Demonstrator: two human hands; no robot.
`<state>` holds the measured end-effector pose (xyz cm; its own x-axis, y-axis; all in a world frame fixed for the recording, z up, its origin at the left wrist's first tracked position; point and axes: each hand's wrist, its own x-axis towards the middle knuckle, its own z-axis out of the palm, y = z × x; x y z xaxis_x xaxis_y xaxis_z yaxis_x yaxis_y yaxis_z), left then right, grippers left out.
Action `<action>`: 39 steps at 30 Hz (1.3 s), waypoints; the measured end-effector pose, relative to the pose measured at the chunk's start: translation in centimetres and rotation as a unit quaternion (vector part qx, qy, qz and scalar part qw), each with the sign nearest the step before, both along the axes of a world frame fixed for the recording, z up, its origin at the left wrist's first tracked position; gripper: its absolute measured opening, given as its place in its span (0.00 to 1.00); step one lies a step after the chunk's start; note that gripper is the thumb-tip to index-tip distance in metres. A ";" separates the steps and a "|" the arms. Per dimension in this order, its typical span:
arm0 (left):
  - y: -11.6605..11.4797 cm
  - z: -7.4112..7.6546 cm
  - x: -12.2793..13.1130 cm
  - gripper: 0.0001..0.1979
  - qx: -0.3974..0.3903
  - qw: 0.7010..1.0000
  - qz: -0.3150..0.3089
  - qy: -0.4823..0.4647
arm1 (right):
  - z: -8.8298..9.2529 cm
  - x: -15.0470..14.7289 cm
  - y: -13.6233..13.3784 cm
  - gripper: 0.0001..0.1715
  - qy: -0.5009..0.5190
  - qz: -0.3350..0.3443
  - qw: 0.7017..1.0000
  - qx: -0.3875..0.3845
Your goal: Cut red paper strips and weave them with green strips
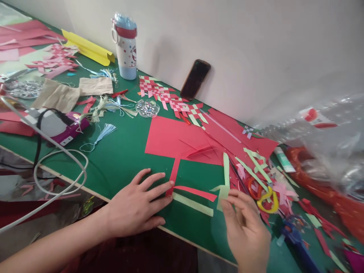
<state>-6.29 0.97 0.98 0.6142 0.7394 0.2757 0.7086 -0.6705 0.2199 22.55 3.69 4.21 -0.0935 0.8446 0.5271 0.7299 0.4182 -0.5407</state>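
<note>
My left hand [136, 204] lies on the green tabletop with its fingers spread. Its fingertips rest on the lower end of a red paper strip [175, 170], where other strips meet it. From that spot a second red strip [196, 192] and a pale green strip [193, 204] run to the right. My right hand [247, 227] pinches a pale green paper strip [223, 192] between thumb and fingers, just off the right ends of those strips. Part of this strip is folded or bent, and another length [226, 168] stands above it. A large red paper sheet [176, 136] lies behind both hands.
Scissors [267, 199] with yellow and red handles lie among paper scraps at right, near a blue glue gun [298, 242]. Woven paper pieces [170, 96], a dish of beads [147, 108], a bottle [126, 49] and a phone [195, 79] line the back. A white cable [59, 146] loops at left.
</note>
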 end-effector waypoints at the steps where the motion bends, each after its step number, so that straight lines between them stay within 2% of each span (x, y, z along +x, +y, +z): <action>1: 0.0 0.0 0.0 0.25 0.000 1.000 0.000 -0.001 | 0.1 -0.2 -0.5 0.02 -0.007 0.003 1.000 0.016; 7: 0.0 0.1 0.1 0.25 -0.008 1.000 0.006 0.001 | 0.4 -1.1 -0.6 0.11 -0.064 0.020 0.993 0.097; 12: 0.0 0.2 0.0 0.25 -0.001 1.000 0.003 0.003 | 0.5 -1.4 0.3 0.09 -0.090 0.013 0.990 0.111; 16: 0.0 0.2 0.0 0.25 0.000 1.000 0.005 0.005 | 0.7 -1.7 0.8 0.09 -0.071 0.030 0.993 0.093; 26: 0.1 0.1 0.1 0.24 -0.010 1.000 0.008 0.000 | 1.0 -2.1 2.4 0.14 -0.007 0.134 0.990 0.035; 31: 0.0 0.0 0.1 0.24 -0.020 1.000 0.004 0.001 | 1.2 -2.5 2.8 0.13 -0.053 0.177 0.982 0.035; 36: -0.1 0.0 0.0 0.24 -0.023 1.000 0.010 0.000 | 0.5 -3.2 3.3 0.06 -0.143 0.169 0.975 -0.024; 39: -0.1 0.1 0.0 0.24 -0.021 1.000 0.013 -0.002 | 0.6 -3.6 3.7 0.06 -0.181 0.189 0.963 -0.068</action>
<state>-6.25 0.85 1.12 0.5943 0.7655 0.2465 0.7241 -0.6427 0.2502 18.94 7.34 4.80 -0.5652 0.7729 0.2884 0.6898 0.6345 -0.3486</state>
